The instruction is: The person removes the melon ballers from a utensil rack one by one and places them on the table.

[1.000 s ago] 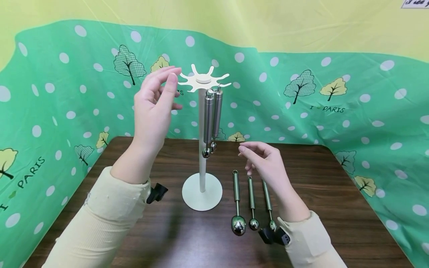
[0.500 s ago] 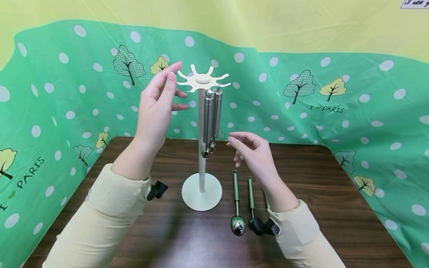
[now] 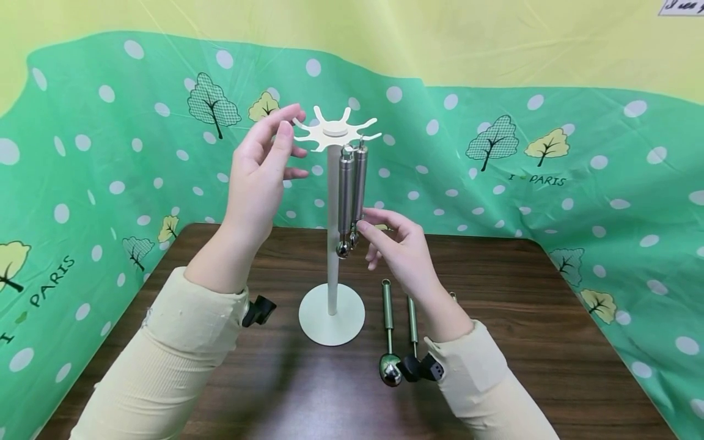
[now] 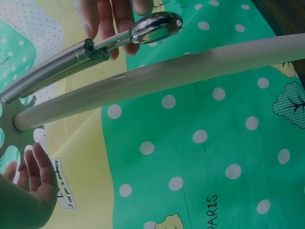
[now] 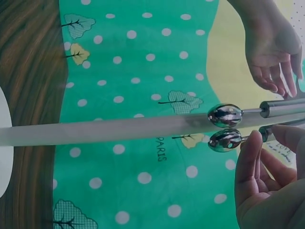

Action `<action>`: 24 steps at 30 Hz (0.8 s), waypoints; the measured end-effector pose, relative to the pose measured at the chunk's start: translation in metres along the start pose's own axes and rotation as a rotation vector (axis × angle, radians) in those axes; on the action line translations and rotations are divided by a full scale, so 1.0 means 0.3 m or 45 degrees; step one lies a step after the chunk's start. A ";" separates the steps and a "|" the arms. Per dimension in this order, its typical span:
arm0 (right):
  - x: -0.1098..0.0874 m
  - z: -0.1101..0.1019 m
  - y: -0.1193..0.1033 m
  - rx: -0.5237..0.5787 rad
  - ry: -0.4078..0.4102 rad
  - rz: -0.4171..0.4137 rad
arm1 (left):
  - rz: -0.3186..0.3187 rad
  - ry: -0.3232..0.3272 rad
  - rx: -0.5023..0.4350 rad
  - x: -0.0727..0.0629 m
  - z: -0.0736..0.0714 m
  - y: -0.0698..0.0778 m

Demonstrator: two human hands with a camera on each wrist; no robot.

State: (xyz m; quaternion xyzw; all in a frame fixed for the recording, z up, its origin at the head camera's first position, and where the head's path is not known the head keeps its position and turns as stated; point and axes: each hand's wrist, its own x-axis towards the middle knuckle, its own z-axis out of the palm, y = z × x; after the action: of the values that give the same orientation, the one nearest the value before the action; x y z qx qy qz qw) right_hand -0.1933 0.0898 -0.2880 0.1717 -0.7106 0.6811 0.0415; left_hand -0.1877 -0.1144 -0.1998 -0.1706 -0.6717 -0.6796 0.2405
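Note:
Two steel melon ballers hang by their end rings from the right side of a white rotary rack [image 3: 335, 129]. My right hand [image 3: 400, 247] has thumb and index finger at the lower handle of the right-hand melon baller [image 3: 360, 180], pinching it near the neck in the right wrist view. Beside it, the other melon baller [image 3: 345, 189] hangs free of my fingers. Up at the rack's left prongs is my left hand [image 3: 258, 165], fingers loosely extended and index fingertip at a prong end. Both bowls, one a shiny oval bowl [image 5: 225, 115], hang lowest.
The rack's round base [image 3: 332, 330] stands on a dark wooden table [image 3: 264, 379]. Right of it lie more melon ballers, a large one [image 3: 390, 370] and a thinner one [image 3: 413, 321], partly covered by my right forearm. A patterned cloth [image 3: 440, 134] hangs behind.
My right hand has moved left and up from above the lying melon ballers to the hanging pair, pinching one. My left hand stays by the rack, its fingers shifting slightly.

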 end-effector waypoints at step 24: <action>-0.003 0.028 -0.035 0.012 0.001 -0.080 | 0.042 0.022 0.056 -0.013 0.002 -0.001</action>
State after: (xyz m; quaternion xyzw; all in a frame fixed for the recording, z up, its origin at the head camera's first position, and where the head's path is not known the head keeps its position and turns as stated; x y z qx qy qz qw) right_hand -0.1876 0.0815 -0.2788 0.1941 -0.7017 0.6826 0.0624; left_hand -0.1847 -0.1133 -0.2022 -0.1704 -0.6815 -0.6621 0.2612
